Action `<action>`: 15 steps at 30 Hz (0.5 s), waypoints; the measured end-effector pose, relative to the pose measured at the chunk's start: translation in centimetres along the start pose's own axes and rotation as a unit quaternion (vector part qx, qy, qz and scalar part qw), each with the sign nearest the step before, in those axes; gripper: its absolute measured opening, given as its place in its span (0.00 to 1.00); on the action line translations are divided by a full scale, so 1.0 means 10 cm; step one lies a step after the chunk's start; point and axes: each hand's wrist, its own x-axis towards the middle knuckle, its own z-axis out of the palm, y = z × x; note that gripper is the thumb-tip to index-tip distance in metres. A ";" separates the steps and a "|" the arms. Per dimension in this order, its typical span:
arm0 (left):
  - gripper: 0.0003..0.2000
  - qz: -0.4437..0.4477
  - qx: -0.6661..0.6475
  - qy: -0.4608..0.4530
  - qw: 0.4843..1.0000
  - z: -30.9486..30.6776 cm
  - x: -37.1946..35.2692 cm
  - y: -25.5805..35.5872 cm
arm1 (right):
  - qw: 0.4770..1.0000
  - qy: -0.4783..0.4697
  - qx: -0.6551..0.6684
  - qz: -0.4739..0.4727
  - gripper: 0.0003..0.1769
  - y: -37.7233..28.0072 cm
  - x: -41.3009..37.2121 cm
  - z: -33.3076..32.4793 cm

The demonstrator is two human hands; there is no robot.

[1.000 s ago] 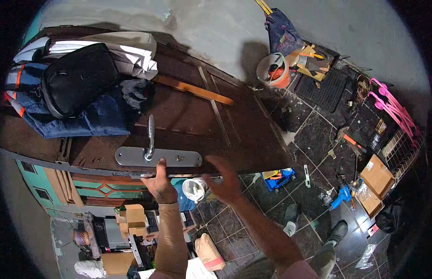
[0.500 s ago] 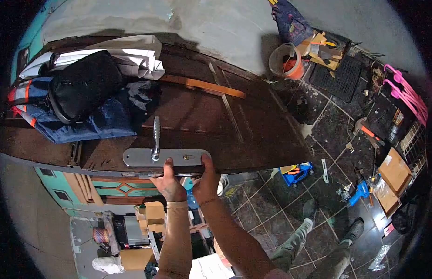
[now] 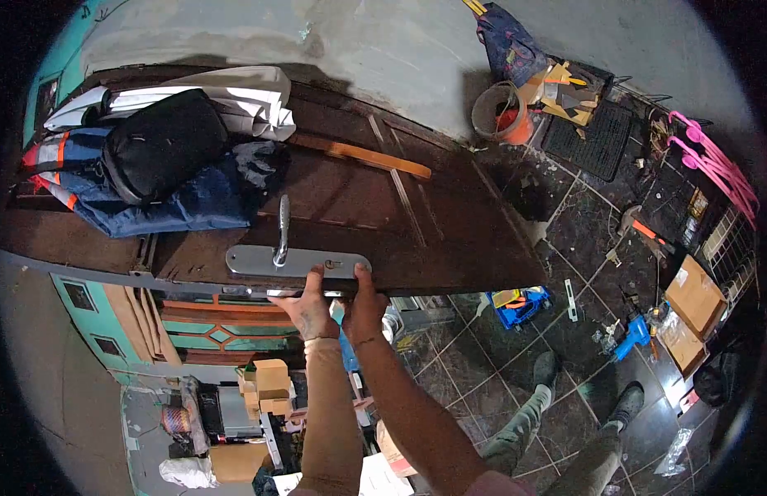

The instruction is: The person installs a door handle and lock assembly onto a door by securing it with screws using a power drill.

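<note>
A silver door handle plate (image 3: 272, 260) lies on the brown wooden door (image 3: 474, 256), along its edge. Its lever (image 3: 283, 227) stands up from the left part, and a keyhole (image 3: 333, 264) shows toward the right end. My left hand (image 3: 312, 312) grips the plate and the door edge, thumb on top just left of the keyhole, fingers curled below. At the plate's right end my right hand (image 3: 365, 318) does the same, its thumb pressing on the rounded tip. Under the edge a strip of silver metal shows by my left fingers; the rest there is hidden.
A black bag (image 3: 164, 145) and a blue jacket (image 3: 177, 207) rest on the door. On the tiled floor are an orange bucket (image 3: 516, 124), a hammer (image 3: 644, 231), a blue power tool (image 3: 634, 337), a blue tool tray (image 3: 520, 310) and an opened cardboard box (image 3: 697, 298).
My left thumb has slid right along the plate, closer to the keyhole. My right hand keeps its grip at the plate's end. The whole view has shifted slightly.
</note>
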 end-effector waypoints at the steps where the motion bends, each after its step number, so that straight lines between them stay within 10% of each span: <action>1: 0.50 0.012 -0.003 -0.008 1.000 0.01 0.00 0.00 | 1.000 -0.016 0.006 0.011 0.26 -0.03 -0.02 0.01; 15: 0.44 0.098 0.072 0.028 0.992 0.05 0.04 -0.12 | 0.994 0.036 -0.106 0.017 0.32 0.05 0.15 -0.07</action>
